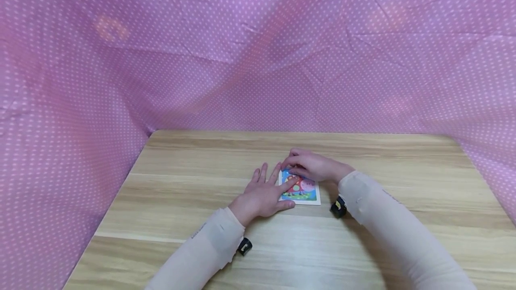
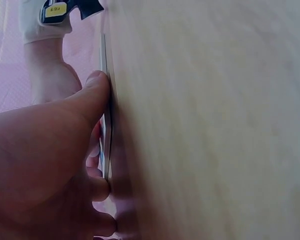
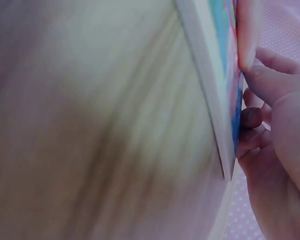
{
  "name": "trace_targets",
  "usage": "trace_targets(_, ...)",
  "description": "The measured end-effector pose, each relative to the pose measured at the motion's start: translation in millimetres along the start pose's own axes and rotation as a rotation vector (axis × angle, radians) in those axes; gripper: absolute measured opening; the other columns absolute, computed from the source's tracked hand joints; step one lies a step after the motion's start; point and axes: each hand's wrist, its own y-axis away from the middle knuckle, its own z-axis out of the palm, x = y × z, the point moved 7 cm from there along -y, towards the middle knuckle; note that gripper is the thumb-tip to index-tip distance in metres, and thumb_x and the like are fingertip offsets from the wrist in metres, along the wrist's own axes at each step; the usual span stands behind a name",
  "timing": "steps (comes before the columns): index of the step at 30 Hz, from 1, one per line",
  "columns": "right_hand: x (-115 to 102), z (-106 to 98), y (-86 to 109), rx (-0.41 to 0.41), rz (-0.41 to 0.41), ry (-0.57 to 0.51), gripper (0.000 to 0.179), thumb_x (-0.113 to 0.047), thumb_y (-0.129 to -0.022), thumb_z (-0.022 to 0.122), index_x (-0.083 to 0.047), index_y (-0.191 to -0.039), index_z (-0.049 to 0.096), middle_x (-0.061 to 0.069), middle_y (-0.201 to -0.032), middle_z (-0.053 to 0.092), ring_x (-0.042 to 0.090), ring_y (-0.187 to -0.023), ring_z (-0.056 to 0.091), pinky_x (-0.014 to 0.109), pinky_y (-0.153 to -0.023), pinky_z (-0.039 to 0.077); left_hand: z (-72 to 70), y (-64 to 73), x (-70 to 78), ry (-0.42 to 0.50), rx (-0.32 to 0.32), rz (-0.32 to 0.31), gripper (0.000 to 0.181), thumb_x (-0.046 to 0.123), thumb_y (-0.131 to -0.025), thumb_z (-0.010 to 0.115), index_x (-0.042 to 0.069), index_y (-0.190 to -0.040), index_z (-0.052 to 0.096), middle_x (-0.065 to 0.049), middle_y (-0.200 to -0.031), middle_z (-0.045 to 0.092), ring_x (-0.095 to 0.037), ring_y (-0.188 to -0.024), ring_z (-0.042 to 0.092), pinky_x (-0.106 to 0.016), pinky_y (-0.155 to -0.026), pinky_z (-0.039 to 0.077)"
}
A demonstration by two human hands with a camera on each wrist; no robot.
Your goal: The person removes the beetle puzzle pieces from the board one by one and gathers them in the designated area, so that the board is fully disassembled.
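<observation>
A small square picture board [image 1: 310,195] with a white border lies flat on the table, showing a pink cartoon pig in red on blue and green. My left hand [image 1: 264,196] is spread at its left side, index finger across the picture and thumb at the lower edge. From above, my right hand [image 1: 314,165] reaches over the top of the board with curled fingers at the upper left corner. In the right wrist view, its thumb [image 3: 267,80] meets the left fingertip over the picture. I cannot tell whether the right fingers pinch anything.
The light wood-grain table [image 1: 181,160] extends around the board on all sides. Behind it and to both sides hangs a pink polka-dot cloth [image 1: 258,57]. Black wrist cameras sit under both sleeves, one at the right wrist [image 1: 338,207] close to the tabletop.
</observation>
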Motion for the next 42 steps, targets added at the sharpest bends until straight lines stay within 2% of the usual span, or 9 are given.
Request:
trace_targets(7, -1.6, 1.5, -0.9, -0.021, 0.032, -0.027, 0.024, -0.011, -0.111, 0.060, -0.015, -0.131, 0.073, 0.001, -0.123, 0.066, 0.015, -0.113, 0.063, 0.044, -0.107, 0.056, 1.1, -0.9, -0.2, 0.009, -0.002, -0.004, 0.071, 0.072, -0.106, 0.044, 0.052, -0.170, 0.019, -0.009, -0.184, -0.004, -0.053, -0.166, -0.005, -0.063, -0.136, 0.003)
trace_targets(14, 2.0, 1.4, -0.5, -0.021, 0.063, -0.066, 0.023, -0.013, -0.111, 0.060, -0.019, -0.130, 0.071, -0.002, -0.123, 0.065, 0.012, -0.109, 0.061, 0.041, -0.103, 0.055, 1.9, -0.9, -1.1, 0.002, -0.006, -0.011, 0.071, 0.072, -0.106, 0.043, 0.053, -0.170, 0.017, -0.009, -0.184, -0.004, -0.052, -0.167, -0.006, -0.063, -0.136, 0.002)
trace_targets(25, 1.8, -1.3, 3.1, -0.016, 0.104, -0.112, 0.023, -0.017, -0.110, 0.062, -0.016, -0.132, 0.070, 0.001, -0.132, 0.065, 0.016, -0.118, 0.064, 0.044, -0.109, 0.055, 1.3, 0.0, 0.3, -0.007, -0.005, -0.016, 0.072, 0.073, -0.106, 0.043, 0.051, -0.170, 0.021, -0.009, -0.184, -0.001, -0.052, -0.167, -0.004, -0.062, -0.136, 0.004)
trace_targets(29, 2.0, -2.2, 3.5, -0.011, 0.124, -0.137, 0.022, -0.016, -0.110, 0.062, -0.015, -0.131, 0.070, -0.001, -0.129, 0.066, 0.013, -0.113, 0.064, 0.040, -0.105, 0.056, 1.6, 0.5, 0.3, -0.006, -0.007, -0.016, 0.072, 0.072, -0.106, 0.044, 0.050, -0.170, 0.021, -0.009, -0.184, -0.002, -0.052, -0.167, -0.005, -0.062, -0.136, 0.003)
trace_targets(33, 0.0, -2.9, 3.1, 0.000, 0.105, -0.155, 0.021, -0.014, -0.110, 0.062, -0.013, -0.130, 0.069, -0.001, -0.122, 0.070, 0.011, -0.107, 0.065, 0.038, -0.101, 0.058, 2.0, 0.8, 0.3, -0.011, -0.008, -0.012, 0.072, 0.073, -0.106, 0.043, 0.050, -0.170, 0.021, -0.009, -0.184, -0.002, -0.052, -0.167, -0.004, -0.063, -0.136, 0.004)
trace_targets(42, -0.5, -2.4, 1.0, 0.015, 0.121, -0.183, 0.022, -0.013, -0.109, 0.064, -0.012, -0.130, 0.069, -0.001, -0.119, 0.073, 0.012, -0.108, 0.068, 0.037, -0.101, 0.058, 1.9, 1.4, 0.2, -0.021, -0.010, -0.020, 0.071, 0.074, -0.106, 0.042, 0.051, -0.170, 0.020, -0.008, -0.184, -0.002, -0.051, -0.167, -0.004, -0.062, -0.136, 0.004)
